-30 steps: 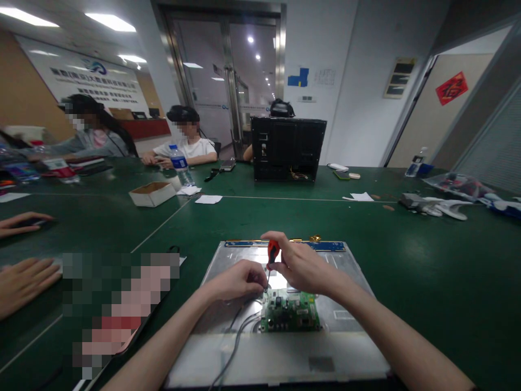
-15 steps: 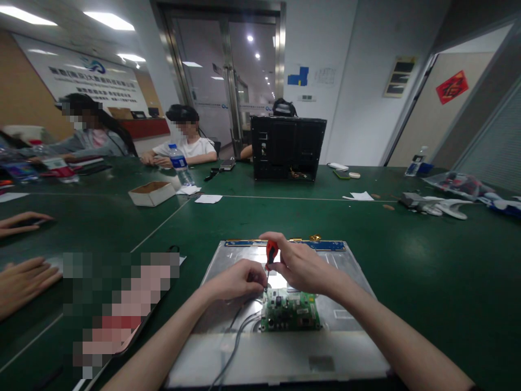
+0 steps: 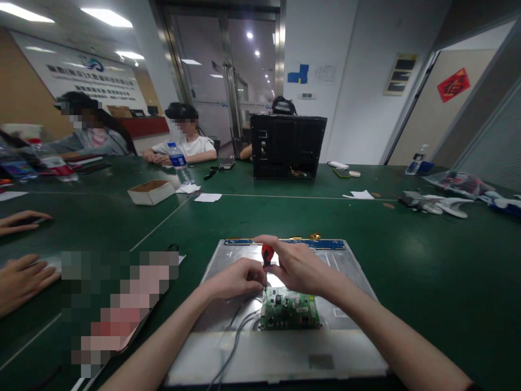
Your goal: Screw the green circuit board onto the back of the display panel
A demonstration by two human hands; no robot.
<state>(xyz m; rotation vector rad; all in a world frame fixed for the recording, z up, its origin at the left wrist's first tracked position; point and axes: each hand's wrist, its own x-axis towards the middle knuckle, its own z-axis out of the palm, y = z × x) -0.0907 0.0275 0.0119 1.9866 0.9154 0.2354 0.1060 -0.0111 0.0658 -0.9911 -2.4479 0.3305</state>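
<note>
My right hand grips a screwdriver with a red and black handle, its shaft pointing down and nearly upright. The tip meets the upper left corner of a green circuit board. Close beside the shaft, my left hand has its fingers pinched together at that same corner; whatever is between them is hidden. The board lies on the silver metal back of a flat display panel, which has a blue strip board along its far edge. Grey cables run from the board's left side toward me.
The panel lies on a green table. Left of it are a blurred-out long item and another person's hand. Farther off stand an open cardboard box, a water bottle and a black monitor housing. Two people sit across.
The screwdriver handle has tipped slightly left and stands more upright, with my right hand shifting the same way. My left hand stays at the board's corner.
</note>
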